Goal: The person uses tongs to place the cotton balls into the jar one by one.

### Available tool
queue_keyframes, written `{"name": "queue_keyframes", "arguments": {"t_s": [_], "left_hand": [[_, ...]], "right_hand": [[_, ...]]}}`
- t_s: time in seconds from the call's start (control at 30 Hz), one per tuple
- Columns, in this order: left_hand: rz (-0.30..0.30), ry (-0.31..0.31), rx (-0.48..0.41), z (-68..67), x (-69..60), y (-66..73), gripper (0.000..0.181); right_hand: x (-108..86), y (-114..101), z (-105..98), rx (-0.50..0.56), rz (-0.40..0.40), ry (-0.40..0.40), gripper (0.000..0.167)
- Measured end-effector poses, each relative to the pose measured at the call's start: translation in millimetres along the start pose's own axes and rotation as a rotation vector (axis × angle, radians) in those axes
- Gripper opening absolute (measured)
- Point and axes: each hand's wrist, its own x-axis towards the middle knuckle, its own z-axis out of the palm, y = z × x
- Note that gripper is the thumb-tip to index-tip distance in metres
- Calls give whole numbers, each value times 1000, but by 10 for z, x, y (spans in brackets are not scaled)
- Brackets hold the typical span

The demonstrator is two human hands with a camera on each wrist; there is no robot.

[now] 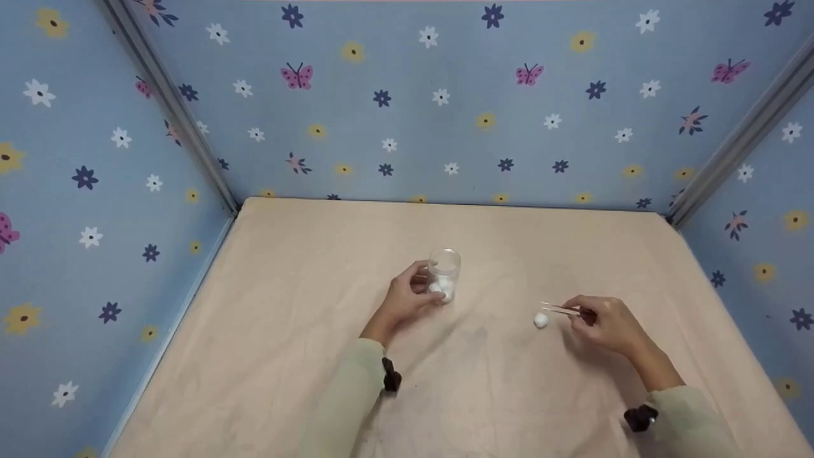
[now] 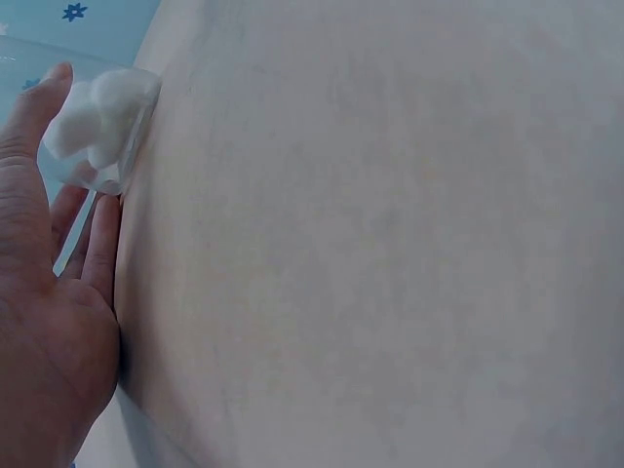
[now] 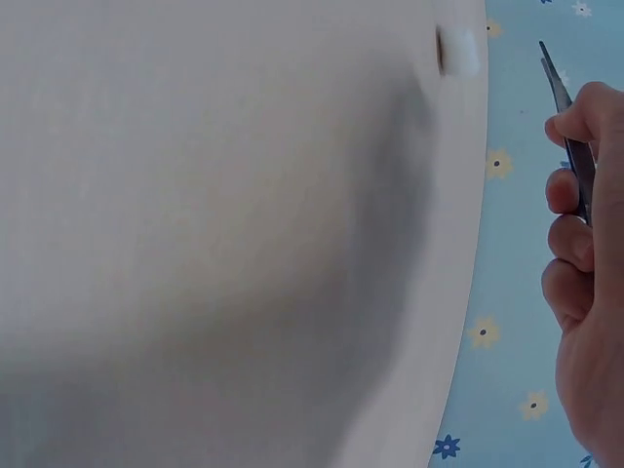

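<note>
Upright on the cloth, a clear cup contains several white cotton balls. My left hand grips it from the left, thumb on the near side and fingers curled behind. To the right, a single cotton ball lies on the cloth. Metal tweezers are held between the thumb and fingers of my right hand. Their tips point left, just beyond the lone ball in the head view, with a small gap between them and nothing visibly pinched.
A pale peach cloth covers the table. Blue flower-printed panels stand at the back and both sides, joined by grey metal posts. Small dark devices are strapped at both wrists.
</note>
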Motion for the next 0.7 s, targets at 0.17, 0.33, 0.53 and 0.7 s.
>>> {"name": "queue_keyframes", "arguments": {"t_s": [0.17,0.33,0.53,0.7], "left_hand": [[0,5,-8,2,-9,6,67],[-6,8,2,4,-11,20,68],[-24,11,6,9,-13,16,69],[-25,1,-17,20,-16,-3,68]], "right_hand": [[-16,27,17,11,41,-59,27],[-48,59,44,32,89,-103,24],[-87,63,56,22,176,-201,18],[-91,27,49,17,259,-277,14]]}}
